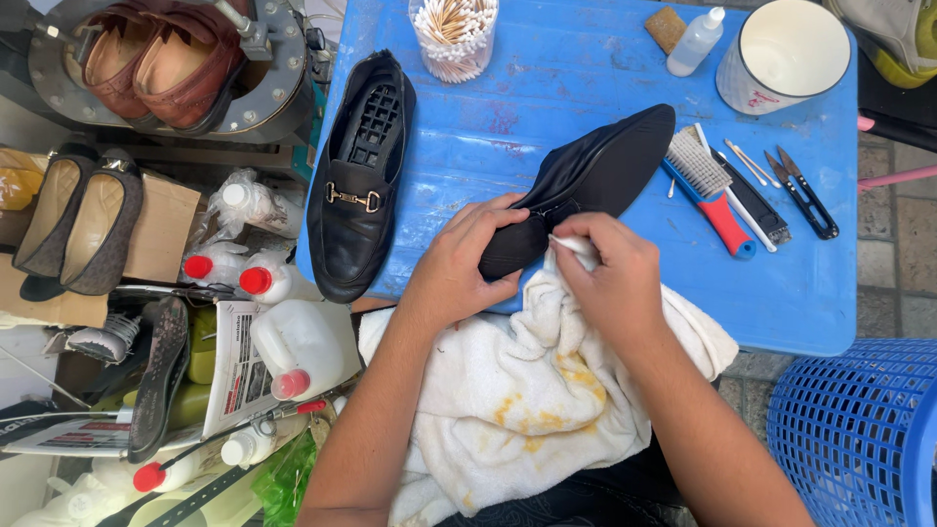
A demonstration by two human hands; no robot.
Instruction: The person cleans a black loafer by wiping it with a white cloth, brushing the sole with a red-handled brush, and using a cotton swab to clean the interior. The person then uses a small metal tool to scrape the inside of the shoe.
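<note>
Head view, blue plastic table [586, 68]. A black leather shoe [586, 185] lay on its side across the table's near half, toe toward the far right, heel end over the near edge above a white towel [508, 390] with yellow stains.

Left hand [464, 259]: fingers curled around the heel end of the shoe, thumb below, gripping it firmly.

Right hand [610, 278]: fingertips bunched together, pinching a small white wad [576, 246], cloth or cotton, cannot tell which, pressed against the shoe's side just beside the left hand.

A second black loafer [356, 181] with a metal bit lay sole-lining up at the table's left edge, well apart from the hands. A brush with a red and blue handle [708, 185] lay just right of the shoe's toe; thread snips [805, 195] lay farther right. A cup of cotton swabs [454, 34] and a white mug [786, 54] stood at the far edge. A blue mesh basket [859, 429] stood at lower right.
</note>
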